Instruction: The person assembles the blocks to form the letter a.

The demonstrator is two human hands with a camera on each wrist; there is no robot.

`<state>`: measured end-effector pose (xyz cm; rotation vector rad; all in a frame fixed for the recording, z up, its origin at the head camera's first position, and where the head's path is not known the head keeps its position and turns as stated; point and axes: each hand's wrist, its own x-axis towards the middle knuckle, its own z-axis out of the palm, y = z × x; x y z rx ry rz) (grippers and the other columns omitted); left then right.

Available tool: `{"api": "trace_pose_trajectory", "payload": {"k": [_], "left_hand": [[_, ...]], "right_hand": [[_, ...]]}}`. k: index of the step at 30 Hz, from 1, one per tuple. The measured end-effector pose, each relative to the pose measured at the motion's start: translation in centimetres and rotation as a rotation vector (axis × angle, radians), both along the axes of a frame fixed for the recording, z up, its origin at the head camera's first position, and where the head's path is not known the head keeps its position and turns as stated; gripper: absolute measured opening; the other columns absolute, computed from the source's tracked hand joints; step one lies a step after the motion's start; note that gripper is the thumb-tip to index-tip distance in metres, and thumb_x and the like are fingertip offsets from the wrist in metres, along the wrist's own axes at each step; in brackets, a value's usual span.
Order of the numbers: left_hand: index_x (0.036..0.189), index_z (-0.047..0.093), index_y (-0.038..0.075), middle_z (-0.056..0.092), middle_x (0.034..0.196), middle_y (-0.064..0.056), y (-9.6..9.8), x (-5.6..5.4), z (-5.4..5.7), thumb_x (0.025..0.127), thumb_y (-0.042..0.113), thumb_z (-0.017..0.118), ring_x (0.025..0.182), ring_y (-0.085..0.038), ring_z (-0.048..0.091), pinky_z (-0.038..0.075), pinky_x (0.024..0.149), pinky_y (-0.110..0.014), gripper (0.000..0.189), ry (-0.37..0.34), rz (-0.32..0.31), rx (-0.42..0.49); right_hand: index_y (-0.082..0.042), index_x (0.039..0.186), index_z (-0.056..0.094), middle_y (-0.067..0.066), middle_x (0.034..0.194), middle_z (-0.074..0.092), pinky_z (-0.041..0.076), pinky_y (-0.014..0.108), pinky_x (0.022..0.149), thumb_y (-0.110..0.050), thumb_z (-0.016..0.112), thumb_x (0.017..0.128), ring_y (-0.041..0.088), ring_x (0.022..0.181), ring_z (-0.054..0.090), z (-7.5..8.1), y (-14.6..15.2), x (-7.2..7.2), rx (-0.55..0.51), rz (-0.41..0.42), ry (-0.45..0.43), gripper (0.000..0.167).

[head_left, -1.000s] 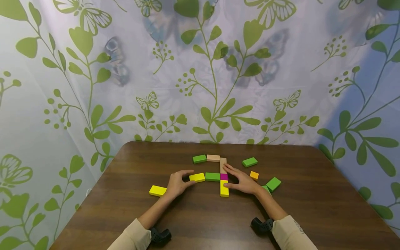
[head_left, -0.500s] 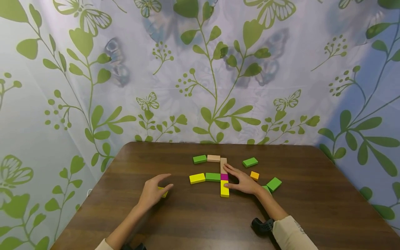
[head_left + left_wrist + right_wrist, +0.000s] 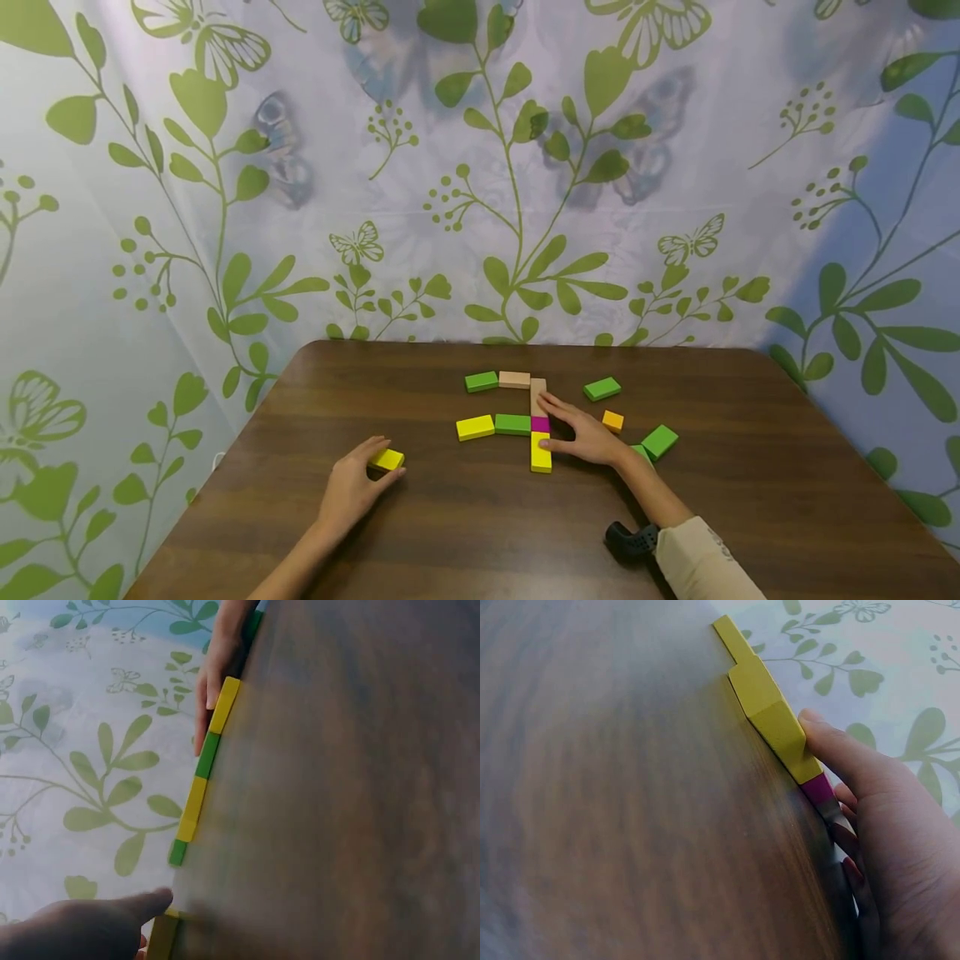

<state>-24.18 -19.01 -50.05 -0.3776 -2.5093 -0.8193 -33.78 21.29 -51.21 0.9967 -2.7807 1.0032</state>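
The outlying yellow block [image 3: 388,460] lies on the brown table [image 3: 450,533], apart from the other blocks. The left hand [image 3: 351,487] has thumb and fingers on opposite sides of it; whether they grip cannot be determined. The right hand [image 3: 588,437] is relaxed, fingers spread, thumb at the near yellow block [image 3: 540,461] and fingertips at the tan block [image 3: 537,387]. Between these two, in line, sits a magenta block [image 3: 540,425]. Leftward from it run a green block [image 3: 513,425] and the end yellow block [image 3: 476,428]. To the right lies an orange block [image 3: 612,421].
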Motion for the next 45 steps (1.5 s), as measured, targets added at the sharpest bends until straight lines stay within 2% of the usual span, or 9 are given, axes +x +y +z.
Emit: {"api": "trace_pose_trajectory", "payload": {"k": [7, 15, 20, 25, 31, 34, 37, 42, 45], "left_hand": [[0.102, 0.070, 0.000, 0.064, 0.110, -0.014, 1.7, -1.2, -0.1, 0.068, 0.016, 0.083, 0.102, -0.032, 0.060, 0.048, 0.083, -0.044, 0.040, 0.017, -0.056, 0.014], [0.104, 0.070, 0.001, 0.065, 0.111, -0.011, 5.2, -1.9, 0.3, 0.072, 0.021, 0.080, 0.107, -0.027, 0.059, 0.047, 0.086, -0.043, 0.039, -0.034, -0.304, 0.012], [0.109, 0.068, 0.003, 0.063, 0.115, -0.010, 5.8, -2.2, 0.1, 0.075, 0.022, 0.078, 0.113, -0.025, 0.055, 0.046, 0.088, -0.043, 0.040, -0.061, -0.391, -0.002], [0.114, 0.066, 0.007, 0.058, 0.123, -0.010, 5.6, -2.0, 0.0, 0.073, 0.028, 0.079, 0.119, -0.026, 0.049, 0.043, 0.091, -0.046, 0.048, -0.064, -0.380, 0.004], [0.114, 0.066, 0.009, 0.060, 0.118, -0.007, 5.2, -1.3, -0.5, 0.070, 0.039, 0.079, 0.107, -0.024, 0.058, 0.048, 0.086, -0.040, 0.056, -0.021, -0.239, -0.014], [0.115, 0.065, 0.010, 0.062, 0.114, -0.006, 5.1, -1.3, -0.6, 0.071, 0.038, 0.079, 0.105, -0.023, 0.058, 0.048, 0.085, -0.038, 0.054, -0.024, -0.211, -0.035], [0.117, 0.064, 0.009, 0.061, 0.117, -0.008, 4.8, -1.5, -0.5, 0.074, 0.033, 0.077, 0.108, -0.025, 0.057, 0.047, 0.087, -0.041, 0.050, -0.063, -0.261, -0.043], [0.124, 0.060, 0.010, 0.053, 0.129, -0.010, 3.8, -2.5, -0.3, 0.082, 0.028, 0.071, 0.117, -0.030, 0.050, 0.042, 0.092, -0.048, 0.046, -0.149, -0.425, -0.054], [0.127, 0.058, 0.012, 0.048, 0.133, -0.012, 3.1, -2.9, -0.2, 0.085, 0.026, 0.067, 0.120, -0.031, 0.047, 0.041, 0.092, -0.052, 0.045, -0.172, -0.486, -0.061]], "right_hand": [[-0.016, 0.146, 0.029, 0.002, 0.152, 0.019, 0.023, 0.058, 0.102, -0.050, 0.063, 0.082, 0.028, 0.135, 0.023, -0.1, 0.0, 0.1, -0.004, 0.000, 0.007, 0.080], [-0.015, 0.146, 0.029, 0.002, 0.152, 0.019, 0.024, 0.058, 0.101, -0.050, 0.063, 0.083, 0.028, 0.135, 0.023, 0.0, 0.0, 0.1, -0.002, 0.000, 0.007, 0.080], [-0.016, 0.146, 0.029, 0.001, 0.152, 0.019, 0.024, 0.058, 0.101, -0.050, 0.063, 0.083, 0.028, 0.135, 0.022, 0.1, 0.0, 0.0, -0.006, 0.000, 0.004, 0.080], [-0.017, 0.146, 0.028, 0.000, 0.152, 0.018, 0.023, 0.058, 0.102, -0.051, 0.062, 0.082, 0.028, 0.135, 0.022, 0.0, 0.0, -0.1, -0.002, -0.012, -0.003, 0.081], [-0.017, 0.146, 0.028, 0.002, 0.152, 0.018, 0.023, 0.058, 0.101, -0.051, 0.063, 0.082, 0.028, 0.135, 0.022, 0.1, 0.0, 0.0, -0.005, -0.007, -0.001, 0.081], [-0.016, 0.146, 0.029, 0.002, 0.152, 0.019, 0.024, 0.059, 0.101, -0.051, 0.063, 0.082, 0.029, 0.135, 0.023, 0.1, 0.0, 0.0, -0.006, -0.011, -0.002, 0.081], [-0.016, 0.146, 0.029, 0.002, 0.152, 0.019, 0.024, 0.059, 0.101, -0.051, 0.063, 0.082, 0.029, 0.135, 0.023, 0.1, 0.0, 0.0, -0.005, -0.012, -0.004, 0.080], [-0.016, 0.146, 0.029, 0.002, 0.152, 0.019, 0.024, 0.059, 0.101, -0.051, 0.063, 0.082, 0.029, 0.135, 0.023, 0.2, -0.1, 0.1, -0.009, -0.012, -0.009, 0.080], [-0.016, 0.146, 0.029, 0.002, 0.152, 0.019, 0.024, 0.059, 0.101, -0.050, 0.063, 0.082, 0.029, 0.135, 0.023, 0.2, -0.1, 0.1, -0.008, -0.011, -0.011, 0.080]]}}
